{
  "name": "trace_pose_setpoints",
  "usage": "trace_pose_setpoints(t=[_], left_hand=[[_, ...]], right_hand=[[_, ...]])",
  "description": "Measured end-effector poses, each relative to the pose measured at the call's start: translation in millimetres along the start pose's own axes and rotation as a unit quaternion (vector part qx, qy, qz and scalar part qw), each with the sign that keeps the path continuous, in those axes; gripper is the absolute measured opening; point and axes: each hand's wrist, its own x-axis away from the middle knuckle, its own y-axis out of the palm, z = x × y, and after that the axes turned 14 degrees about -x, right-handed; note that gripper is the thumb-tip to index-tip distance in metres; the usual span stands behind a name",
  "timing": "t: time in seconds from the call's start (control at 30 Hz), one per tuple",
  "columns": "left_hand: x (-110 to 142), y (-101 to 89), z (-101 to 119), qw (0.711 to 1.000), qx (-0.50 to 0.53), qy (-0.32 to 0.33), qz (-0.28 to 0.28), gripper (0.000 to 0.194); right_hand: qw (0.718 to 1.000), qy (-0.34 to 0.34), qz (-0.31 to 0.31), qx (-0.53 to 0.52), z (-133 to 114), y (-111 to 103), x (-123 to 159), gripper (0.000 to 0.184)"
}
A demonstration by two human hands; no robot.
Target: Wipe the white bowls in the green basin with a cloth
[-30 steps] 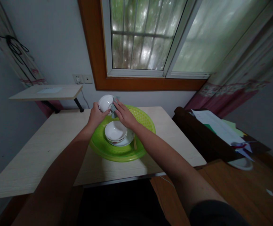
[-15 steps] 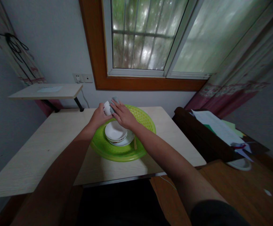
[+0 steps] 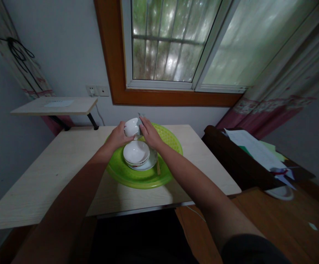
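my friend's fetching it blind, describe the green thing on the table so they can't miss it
Below the brown-framed window stands a pale wooden table. On it lies a big round bright-green tray, the table's only green item, with white bowls stacked inside.

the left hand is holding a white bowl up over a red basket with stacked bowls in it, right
Not quite: the basket is green, as the head view shows. The left hand does hold a white bowl above it.
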Motion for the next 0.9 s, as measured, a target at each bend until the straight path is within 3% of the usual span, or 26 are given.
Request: trace_pose_setpoints(t=[0.23,0.37,0.53,0.63,0.73,0.9], left_hand=[[0,-1.2,1,1.000,-0.003,-0.013,0.002,0.058],[-1,-0.1,1,1.000,0.009,-0.018,0.003,0.058],[-1,-0.4,-1,1.000,0.019,-0.006,0.000,0.056],[-1,-1.2,-1,1.000,0.019,0.001,-0.005,0.054],[-1,-1.1,0,1.000,0.013,0.004,-0.007,0.052],[-1,0.3,0,1.000,-0.002,0.002,-0.003,0.056]], right_hand=[[0.997,0.057,0.030,-0.045,15,-2,2,0.076],[1.000,-0.004,-0.004,-0.005,-2,-2,3,0.066],[0.987,-0.102,-0.104,0.071,-35,1,5,0.054],[0.978,-0.121,-0.143,0.095,-45,4,6,0.050],[0.982,-0.111,-0.128,0.087,-42,5,5,0.050],[0.997,-0.055,-0.044,0.039,-19,2,2,0.062]])
